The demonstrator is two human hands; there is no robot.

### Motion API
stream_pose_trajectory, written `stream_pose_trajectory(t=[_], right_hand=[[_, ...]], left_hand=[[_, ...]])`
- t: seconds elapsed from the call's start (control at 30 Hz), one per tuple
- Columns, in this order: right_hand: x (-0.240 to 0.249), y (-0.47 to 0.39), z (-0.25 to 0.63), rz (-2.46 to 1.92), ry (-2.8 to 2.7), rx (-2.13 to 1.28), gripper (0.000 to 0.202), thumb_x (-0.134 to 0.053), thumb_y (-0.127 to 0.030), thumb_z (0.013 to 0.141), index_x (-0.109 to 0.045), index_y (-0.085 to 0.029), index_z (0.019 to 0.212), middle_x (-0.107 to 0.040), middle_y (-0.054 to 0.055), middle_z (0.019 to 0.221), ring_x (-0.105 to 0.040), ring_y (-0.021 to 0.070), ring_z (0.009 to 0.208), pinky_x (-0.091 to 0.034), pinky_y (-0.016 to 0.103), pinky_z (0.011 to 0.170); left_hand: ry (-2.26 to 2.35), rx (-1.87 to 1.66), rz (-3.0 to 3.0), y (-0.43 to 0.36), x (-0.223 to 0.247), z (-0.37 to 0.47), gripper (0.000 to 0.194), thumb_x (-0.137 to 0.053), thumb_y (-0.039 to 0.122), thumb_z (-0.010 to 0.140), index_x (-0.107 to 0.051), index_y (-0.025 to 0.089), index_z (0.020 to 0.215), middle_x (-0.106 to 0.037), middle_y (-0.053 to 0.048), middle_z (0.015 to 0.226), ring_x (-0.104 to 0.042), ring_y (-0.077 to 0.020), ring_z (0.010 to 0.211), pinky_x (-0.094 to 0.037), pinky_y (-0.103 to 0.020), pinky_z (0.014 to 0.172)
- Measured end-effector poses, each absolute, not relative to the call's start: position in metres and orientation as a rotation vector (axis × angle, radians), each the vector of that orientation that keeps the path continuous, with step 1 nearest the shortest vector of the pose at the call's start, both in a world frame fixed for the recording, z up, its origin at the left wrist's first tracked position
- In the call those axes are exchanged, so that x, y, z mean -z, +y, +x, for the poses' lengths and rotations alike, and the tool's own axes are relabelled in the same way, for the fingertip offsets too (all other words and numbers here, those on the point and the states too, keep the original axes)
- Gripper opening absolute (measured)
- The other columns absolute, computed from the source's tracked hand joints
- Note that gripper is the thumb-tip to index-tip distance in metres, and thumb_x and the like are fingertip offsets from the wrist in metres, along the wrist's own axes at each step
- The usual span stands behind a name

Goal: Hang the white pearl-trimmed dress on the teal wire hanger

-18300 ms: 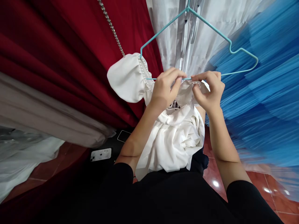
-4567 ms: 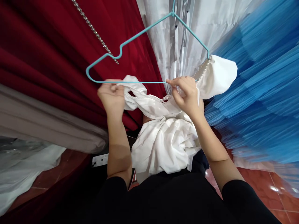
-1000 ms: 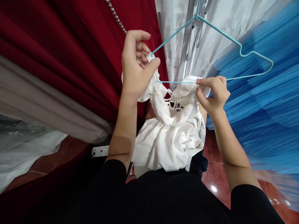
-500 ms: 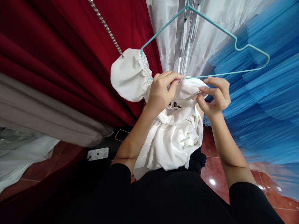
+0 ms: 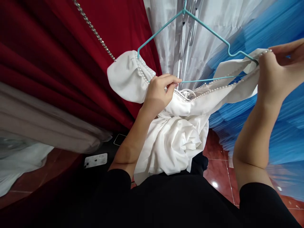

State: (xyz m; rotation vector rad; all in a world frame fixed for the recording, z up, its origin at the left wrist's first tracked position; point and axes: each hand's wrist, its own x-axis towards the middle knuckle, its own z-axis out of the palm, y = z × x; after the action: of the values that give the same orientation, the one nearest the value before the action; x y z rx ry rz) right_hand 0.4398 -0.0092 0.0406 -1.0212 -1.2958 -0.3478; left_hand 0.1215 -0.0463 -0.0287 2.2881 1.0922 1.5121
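Observation:
A white dress [image 5: 171, 142] with pearl-beaded edging lies bunched over my lap, its upper part stretched across a light teal wire hanger [image 5: 161, 31]. One puffed sleeve [image 5: 127, 77] sits over the hanger's left end. My left hand [image 5: 161, 90] is closed around the hanger's bottom bar near that sleeve. Out to the right, my right hand [image 5: 282, 68] pinches the beaded edge of the other sleeve [image 5: 247, 82], which now surrounds the hanger's right end. The fingertips of that hand are partly hidden by the thumb side and the cloth.
Dark red curtain-like fabric [image 5: 111, 28] hangs at left, with a beaded chain [image 5: 95, 31] before it. Blue tulle [image 5: 280, 136] fills the right side. White cloth [image 5: 213, 31] and a metal stand [image 5: 182, 47] are behind the hanger. A white phone [image 5: 95, 160] lies at lower left.
My right hand has moved right and up, drawing the second sleeve over the hanger's right end and stretching the beaded neckline. My left hand stays on the bottom bar.

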Motion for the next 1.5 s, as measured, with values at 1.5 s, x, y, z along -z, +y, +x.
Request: stream_pose_trajectory(t=[1.5], right_hand=[[0.058,-0.018,0.322,-0.955,-2.03,0.3,0.031,-0.048,-0.034,0.107,-0.069,-0.033,0.13,-0.069,0.004,0.105,-0.063,0.0272,0.102,-0.046,0.053,0.109]], left_hand=[[1.601,-1.97,2.255,-0.008,0.036,0.028,0.023,-0.074,0.018,0.102,-0.06,0.026,0.119,-0.072,0.003,0.117,-0.072,-0.0162,0.113,-0.061,-0.035,0.105]])
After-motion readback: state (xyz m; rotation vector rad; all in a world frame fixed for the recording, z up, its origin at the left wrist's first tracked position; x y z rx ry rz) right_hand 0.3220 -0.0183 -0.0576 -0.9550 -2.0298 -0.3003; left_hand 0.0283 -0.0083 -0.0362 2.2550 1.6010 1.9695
